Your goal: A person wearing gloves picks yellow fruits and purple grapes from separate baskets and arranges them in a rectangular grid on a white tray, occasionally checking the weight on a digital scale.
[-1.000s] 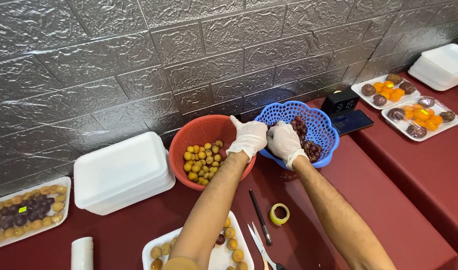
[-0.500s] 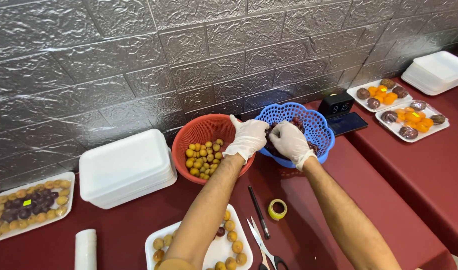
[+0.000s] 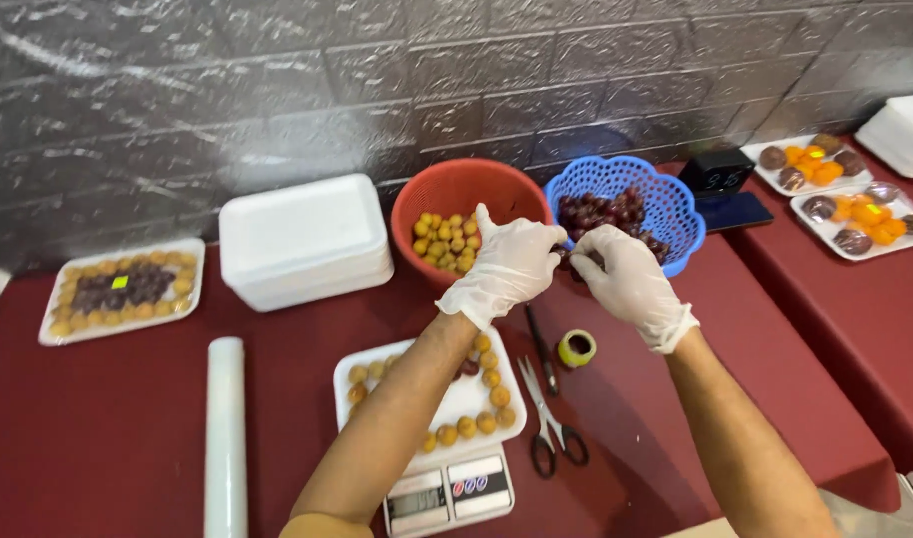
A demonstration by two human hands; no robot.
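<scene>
Both my hands wear white gloves and meet at the near rim of a blue basket (image 3: 665, 194) that holds dark red fruit (image 3: 601, 211). My left hand (image 3: 506, 267) and my right hand (image 3: 626, 284) pinch a small cluster of that dark fruit (image 3: 574, 263) between their fingertips. Just left of the blue basket stands a red basket (image 3: 456, 179) of small yellow fruit (image 3: 444, 241). Below my hands a white foam tray (image 3: 456, 399), ringed with yellow fruit and holding a few dark ones, rests on a small scale (image 3: 446, 495).
Scissors (image 3: 551, 430), a yellow tape roll (image 3: 577, 349) and a dark pen-like tool (image 3: 541, 347) lie on the red table. A stack of foam trays (image 3: 307, 239), a filled tray (image 3: 123, 289) and a film roll (image 3: 224, 438) are left. Filled trays (image 3: 863, 221) and a black device (image 3: 720, 174) are right.
My hands have drawn back from inside the blue basket to its near rim, bringing dark fruit with them. The view has tipped down, showing the scale.
</scene>
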